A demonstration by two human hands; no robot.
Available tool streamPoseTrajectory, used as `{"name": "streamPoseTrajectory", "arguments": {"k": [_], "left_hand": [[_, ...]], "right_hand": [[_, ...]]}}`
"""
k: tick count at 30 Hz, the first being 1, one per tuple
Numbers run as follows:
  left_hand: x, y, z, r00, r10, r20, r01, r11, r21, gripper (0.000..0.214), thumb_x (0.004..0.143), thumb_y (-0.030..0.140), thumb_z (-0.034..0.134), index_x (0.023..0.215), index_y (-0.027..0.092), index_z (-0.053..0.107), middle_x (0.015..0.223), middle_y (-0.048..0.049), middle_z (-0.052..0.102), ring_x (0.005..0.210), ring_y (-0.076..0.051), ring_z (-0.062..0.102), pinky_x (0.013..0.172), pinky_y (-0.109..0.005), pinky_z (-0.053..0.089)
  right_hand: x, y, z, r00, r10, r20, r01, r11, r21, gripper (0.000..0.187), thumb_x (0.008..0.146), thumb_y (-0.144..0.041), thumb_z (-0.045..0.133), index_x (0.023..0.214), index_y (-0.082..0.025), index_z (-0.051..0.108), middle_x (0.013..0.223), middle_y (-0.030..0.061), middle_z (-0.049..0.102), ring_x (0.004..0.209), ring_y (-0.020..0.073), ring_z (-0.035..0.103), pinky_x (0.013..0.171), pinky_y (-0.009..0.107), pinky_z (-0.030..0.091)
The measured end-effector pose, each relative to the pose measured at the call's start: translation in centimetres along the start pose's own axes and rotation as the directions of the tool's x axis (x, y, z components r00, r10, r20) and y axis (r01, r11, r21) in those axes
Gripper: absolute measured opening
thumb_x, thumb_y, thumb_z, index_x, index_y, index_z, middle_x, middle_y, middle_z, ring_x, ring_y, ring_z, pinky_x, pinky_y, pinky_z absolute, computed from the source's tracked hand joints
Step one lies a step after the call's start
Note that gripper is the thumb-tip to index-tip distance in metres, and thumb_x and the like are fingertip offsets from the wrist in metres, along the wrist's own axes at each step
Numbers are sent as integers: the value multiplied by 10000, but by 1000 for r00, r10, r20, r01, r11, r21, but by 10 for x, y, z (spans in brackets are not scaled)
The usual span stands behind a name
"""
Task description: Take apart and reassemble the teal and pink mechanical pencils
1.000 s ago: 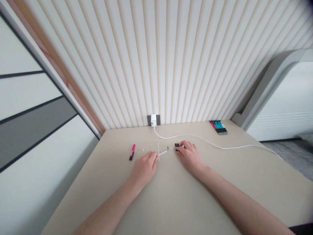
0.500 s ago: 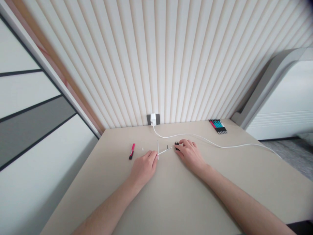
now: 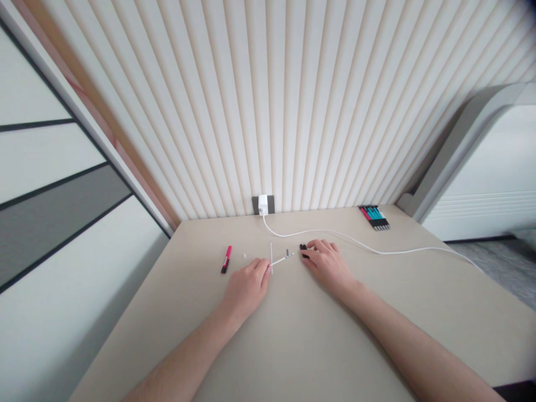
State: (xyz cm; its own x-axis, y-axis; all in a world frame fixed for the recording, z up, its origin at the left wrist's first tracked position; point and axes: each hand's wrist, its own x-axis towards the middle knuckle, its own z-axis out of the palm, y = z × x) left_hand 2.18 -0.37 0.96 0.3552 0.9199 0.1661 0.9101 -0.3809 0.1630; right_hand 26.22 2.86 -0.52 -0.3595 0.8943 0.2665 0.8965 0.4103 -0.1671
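Between the thumb and fingers of my left hand (image 3: 247, 285) is a thin white pen refill (image 3: 281, 260), its tip pointing right. A second thin white rod (image 3: 271, 251) lies on the table just behind it, crossing it in view. My right hand (image 3: 329, 265) rests on the table with its thumb and fingers closed around small black pen parts (image 3: 303, 247), partly hidden by the fingers. A tiny dark piece (image 3: 287, 252) lies between the hands. Left of my left hand are a pink and black pen body (image 3: 226, 259) and a tiny clear bit (image 3: 244, 255).
Several teal, pink and black pens (image 3: 374, 218) lie in a row at the back right. A white charger (image 3: 263, 205) sits in the wall socket, and its cable (image 3: 355, 240) runs across the table (image 3: 293, 346) to the right edge. A ribbed wall stands behind.
Almost nothing differs. The view has shifted slightly, and my right thumb sits a little differently by the black pen parts. My left hand keeps hold of the refill.
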Motion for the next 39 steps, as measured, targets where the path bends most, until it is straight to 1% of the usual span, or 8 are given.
{"name": "streamPoseTrajectory", "arguments": {"k": [8,12,15,19,23,30,34,39], "left_hand": [[0,0,-1,1000,-2,-5,2,1000,4,254,1014,285,335,982,223,579,924,-35,683,788,-183,661,629,-269,420],[0,0,-1,1000,-6,-3,6,1000,-9,244,1011,287,344,985,228,579,924,-37,685,777,-179,659,621,-265,415],[0,-1,0,1000,-6,0,6,1000,-8,241,1009,286,348,990,230,582,918,-36,685,773,-180,658,615,-263,411],[0,-1,1,1000,-3,-5,3,1000,6,253,1012,286,338,981,228,583,914,-35,683,774,-185,659,614,-264,410],[0,0,1,1000,3,-11,-3,1000,-4,254,1012,281,336,979,226,581,919,-34,684,773,-186,659,610,-270,409],[0,0,-1,1000,-12,9,12,1000,-11,256,1009,282,338,986,228,587,931,-39,685,775,-176,658,621,-260,417],[0,0,-1,1000,-5,7,5,1000,1,256,1010,283,330,987,235,581,919,-33,680,771,-183,657,619,-262,420],[0,0,0,1000,0,1,0,1000,15,248,1012,279,331,979,231,572,917,-28,682,766,-182,658,617,-268,408]], "right_hand": [[0,-2,1,1000,-6,6,6,1000,0,205,956,-277,532,986,-251,734,1139,64,636,1054,213,547,906,344,356],[0,-3,1,1000,-8,13,8,1000,-7,221,969,-288,509,995,-250,726,1107,63,638,1038,207,548,899,336,351],[0,-3,0,1000,1,19,-1,1000,-9,225,973,-287,497,1057,-255,704,1093,65,632,1025,205,550,884,329,349],[0,-5,-3,999,52,-3,-52,998,-29,263,970,-296,494,1189,-268,636,1122,77,605,1011,209,554,863,323,352],[-1,-7,-4,991,137,-6,-137,988,-71,305,975,-344,478,1247,-258,586,1092,90,606,995,224,564,848,329,357],[-2,-11,-5,973,229,8,-226,965,-134,335,983,-401,448,1254,-240,563,1042,102,617,983,246,576,818,343,368],[-2,-10,-4,970,243,3,-240,960,-146,336,981,-397,452,1246,-232,576,1051,108,617,977,250,580,813,348,370],[-2,-9,-3,971,241,1,-238,959,-155,321,977,-389,459,1181,-207,626,1030,114,621,977,257,579,813,353,372]]}}
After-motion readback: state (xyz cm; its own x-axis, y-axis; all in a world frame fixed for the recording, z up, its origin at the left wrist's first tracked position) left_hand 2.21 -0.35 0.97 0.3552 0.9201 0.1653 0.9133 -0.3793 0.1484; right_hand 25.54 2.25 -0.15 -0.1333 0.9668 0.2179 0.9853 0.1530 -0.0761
